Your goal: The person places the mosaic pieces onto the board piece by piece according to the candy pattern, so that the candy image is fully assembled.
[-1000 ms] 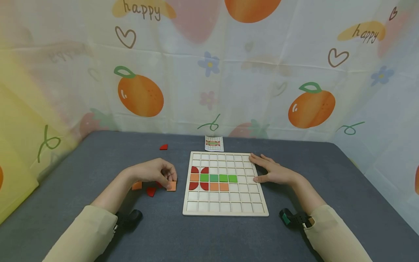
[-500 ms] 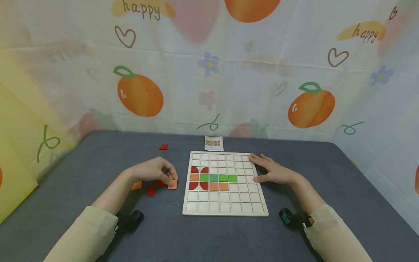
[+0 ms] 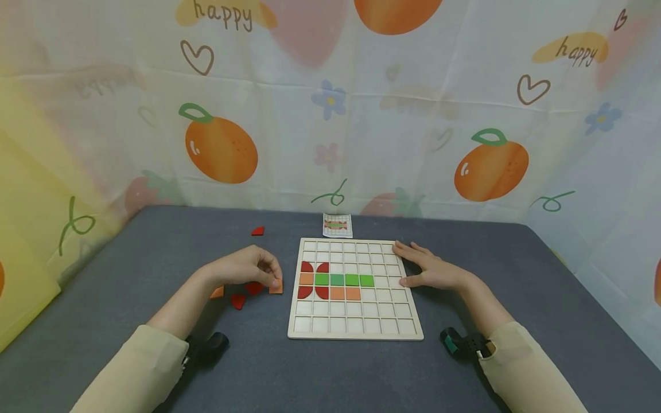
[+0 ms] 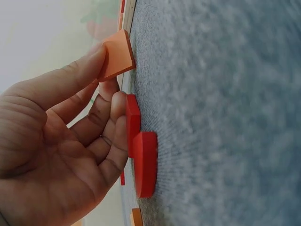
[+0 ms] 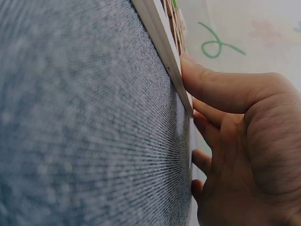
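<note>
My left hand (image 3: pixel 241 267) pinches an orange square tile (image 4: pixel 117 54) between thumb and fingers, just left of the wooden grid board (image 3: pixel 356 327). Below that hand lie two red quarter-round pieces (image 3: pixel 238 302), close to its curled fingers in the left wrist view. My right hand (image 3: pixel 436 271) rests along the board's right edge with fingers spread, the thumb (image 5: pixel 211 84) touching the rim. Several red quarter-round pieces (image 3: pixel 322 292) fill cells at the board's left. A row of green tiles (image 3: pixel 353 280) runs across the middle, with two orange tiles (image 3: pixel 345 293) below it.
Behind the board lies a small printed card (image 3: pixel 337 226) with a coloured grid pattern. Another red piece (image 3: pixel 257 231) sits at the back left, and an orange piece (image 3: pixel 217 292) is partly covered by the left wrist. A fruit-print curtain (image 3: pixel 392 143) hangs behind the dark table.
My left hand has shifted slightly right and away from me with the orange tile, toward the board, uncovering more of a red piece. My right hand stays still on the board's edge.
</note>
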The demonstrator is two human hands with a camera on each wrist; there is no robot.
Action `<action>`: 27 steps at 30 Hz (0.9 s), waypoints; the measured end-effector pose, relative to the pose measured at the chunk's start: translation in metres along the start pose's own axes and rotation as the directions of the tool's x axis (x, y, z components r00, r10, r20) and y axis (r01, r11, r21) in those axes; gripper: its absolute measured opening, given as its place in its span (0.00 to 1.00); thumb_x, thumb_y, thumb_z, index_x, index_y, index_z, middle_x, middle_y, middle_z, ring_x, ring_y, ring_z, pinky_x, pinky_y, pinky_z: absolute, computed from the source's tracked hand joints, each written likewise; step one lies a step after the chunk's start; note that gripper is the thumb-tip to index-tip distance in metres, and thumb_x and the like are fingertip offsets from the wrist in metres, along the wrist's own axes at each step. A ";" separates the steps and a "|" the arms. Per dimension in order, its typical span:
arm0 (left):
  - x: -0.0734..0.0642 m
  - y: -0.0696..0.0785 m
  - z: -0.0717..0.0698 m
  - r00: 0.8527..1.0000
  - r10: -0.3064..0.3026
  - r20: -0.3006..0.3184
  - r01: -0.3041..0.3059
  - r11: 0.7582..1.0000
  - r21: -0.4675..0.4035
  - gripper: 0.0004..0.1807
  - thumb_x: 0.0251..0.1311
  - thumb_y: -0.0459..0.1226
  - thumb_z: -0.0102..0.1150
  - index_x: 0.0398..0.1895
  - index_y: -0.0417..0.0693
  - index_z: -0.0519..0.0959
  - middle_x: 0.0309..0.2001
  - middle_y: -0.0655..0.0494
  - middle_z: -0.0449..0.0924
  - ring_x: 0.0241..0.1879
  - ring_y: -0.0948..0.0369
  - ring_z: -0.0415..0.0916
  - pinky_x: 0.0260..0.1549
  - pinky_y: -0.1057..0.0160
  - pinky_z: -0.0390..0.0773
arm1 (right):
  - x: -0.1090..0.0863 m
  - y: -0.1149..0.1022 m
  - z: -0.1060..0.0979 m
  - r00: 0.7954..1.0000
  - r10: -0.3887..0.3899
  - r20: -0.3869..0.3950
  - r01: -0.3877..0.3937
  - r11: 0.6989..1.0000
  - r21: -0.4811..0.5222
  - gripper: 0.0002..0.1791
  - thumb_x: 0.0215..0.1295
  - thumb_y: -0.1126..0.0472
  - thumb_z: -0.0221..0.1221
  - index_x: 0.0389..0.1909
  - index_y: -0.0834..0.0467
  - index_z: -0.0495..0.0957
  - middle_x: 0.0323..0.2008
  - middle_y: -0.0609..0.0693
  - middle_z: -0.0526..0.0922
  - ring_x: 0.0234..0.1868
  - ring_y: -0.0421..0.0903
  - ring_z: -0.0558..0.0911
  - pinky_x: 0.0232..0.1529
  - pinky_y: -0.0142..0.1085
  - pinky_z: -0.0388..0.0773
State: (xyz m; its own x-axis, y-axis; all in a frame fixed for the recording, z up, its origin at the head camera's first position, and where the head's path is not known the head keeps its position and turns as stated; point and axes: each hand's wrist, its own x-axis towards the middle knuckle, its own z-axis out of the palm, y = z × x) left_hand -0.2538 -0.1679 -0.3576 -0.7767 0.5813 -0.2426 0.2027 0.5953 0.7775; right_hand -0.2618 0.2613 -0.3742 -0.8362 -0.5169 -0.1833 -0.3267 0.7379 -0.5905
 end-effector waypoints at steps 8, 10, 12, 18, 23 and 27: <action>0.004 0.005 0.003 0.998 0.045 -0.042 -0.046 0.999 -0.024 0.08 0.61 0.39 0.65 0.37 0.42 0.82 0.32 0.53 0.83 0.34 0.59 0.76 0.41 0.62 0.76 | 0.001 -0.001 0.000 1.000 0.001 0.000 -0.001 1.000 0.003 0.51 0.63 0.45 0.63 0.79 0.56 0.46 0.80 0.58 0.41 0.79 0.68 0.32 0.68 0.74 0.30; 0.006 0.007 0.005 0.997 0.048 -0.065 -0.050 0.998 -0.027 0.08 0.61 0.39 0.65 0.37 0.43 0.82 0.32 0.53 0.82 0.35 0.59 0.76 0.41 0.62 0.76 | 0.000 -0.001 0.000 1.000 -0.001 0.000 0.001 1.000 0.001 0.51 0.63 0.46 0.63 0.79 0.56 0.46 0.80 0.58 0.41 0.79 0.68 0.32 0.68 0.74 0.30; 0.008 0.009 0.007 0.994 0.053 -0.091 -0.055 0.998 -0.020 0.08 0.61 0.39 0.65 0.37 0.43 0.82 0.31 0.54 0.82 0.35 0.59 0.75 0.41 0.61 0.76 | 0.000 -0.001 0.000 1.000 -0.003 0.000 0.003 1.000 0.000 0.51 0.63 0.46 0.63 0.79 0.56 0.46 0.80 0.59 0.41 0.79 0.68 0.32 0.68 0.74 0.30; 0.017 0.018 0.016 0.983 0.071 -0.170 -0.073 0.997 -0.007 0.07 0.59 0.39 0.67 0.37 0.47 0.84 0.31 0.56 0.85 0.36 0.60 0.75 0.40 0.62 0.74 | 0.001 -0.002 -0.001 1.000 -0.005 0.007 0.005 1.000 -0.006 0.51 0.63 0.45 0.63 0.79 0.57 0.46 0.80 0.59 0.41 0.79 0.68 0.32 0.68 0.74 0.30; 0.026 0.026 0.025 0.973 0.103 -0.206 -0.100 0.995 0.025 0.06 0.60 0.39 0.67 0.38 0.48 0.85 0.34 0.56 0.86 0.35 0.62 0.75 0.39 0.63 0.75 | 0.000 -0.002 -0.001 1.000 0.005 0.012 -0.005 1.000 -0.010 0.51 0.63 0.45 0.63 0.79 0.56 0.46 0.80 0.59 0.40 0.79 0.68 0.32 0.68 0.75 0.29; 0.034 0.035 0.033 0.966 0.111 -0.234 -0.106 0.994 0.037 0.06 0.61 0.38 0.65 0.39 0.49 0.85 0.35 0.54 0.86 0.36 0.62 0.75 0.38 0.64 0.74 | 0.000 -0.001 -0.001 1.000 0.009 0.010 -0.009 1.000 -0.006 0.51 0.63 0.46 0.63 0.79 0.56 0.46 0.80 0.59 0.40 0.79 0.68 0.32 0.68 0.75 0.29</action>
State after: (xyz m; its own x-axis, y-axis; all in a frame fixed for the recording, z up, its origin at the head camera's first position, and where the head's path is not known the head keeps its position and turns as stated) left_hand -0.2538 -0.1088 -0.3577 -0.8670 0.4982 -0.0122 0.3055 0.5508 0.7767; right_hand -0.2620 0.2608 -0.3723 -0.8347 -0.5147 -0.1960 -0.3223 0.7451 -0.5839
